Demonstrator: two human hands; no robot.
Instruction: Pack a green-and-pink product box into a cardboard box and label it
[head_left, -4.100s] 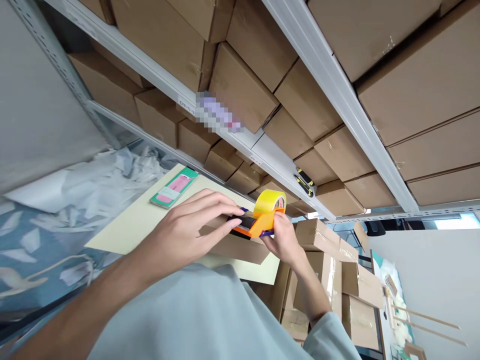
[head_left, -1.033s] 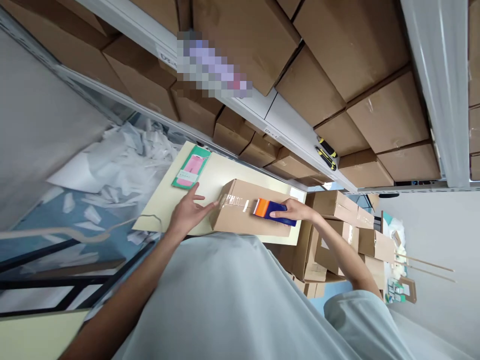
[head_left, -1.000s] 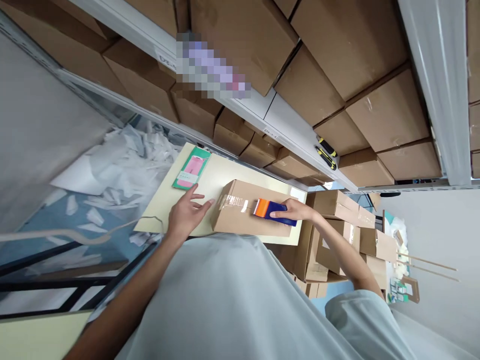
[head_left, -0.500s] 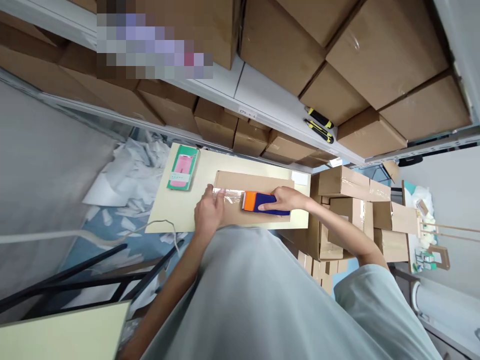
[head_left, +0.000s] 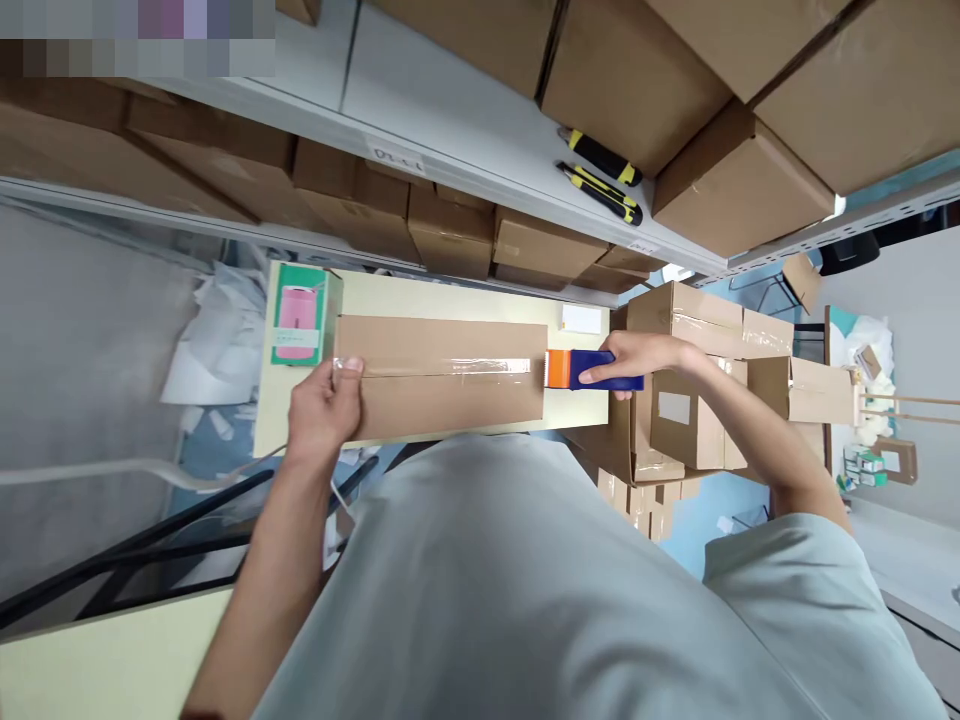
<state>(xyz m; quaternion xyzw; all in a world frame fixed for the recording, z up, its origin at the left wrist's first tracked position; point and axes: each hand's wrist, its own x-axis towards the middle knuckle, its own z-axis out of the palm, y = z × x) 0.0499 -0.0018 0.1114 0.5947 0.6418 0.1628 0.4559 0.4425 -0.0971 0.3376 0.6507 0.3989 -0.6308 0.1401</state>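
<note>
Cardboard carton lies lengthwise on the cream tabletop, a clear tape strip running along its top seam. The left hand grips its left end, thumb pressed on top; the right hand has its fingers wrapped round the blue-and-orange tape dispenser at the carton's right edge, contact there being unclear. Weak left-hand pressure could let the carton slide under the tape's pull; a skewed dispenser could wrinkle the tape or miss the seam, and the green-and-pink package near the left hand could get knocked
</note>
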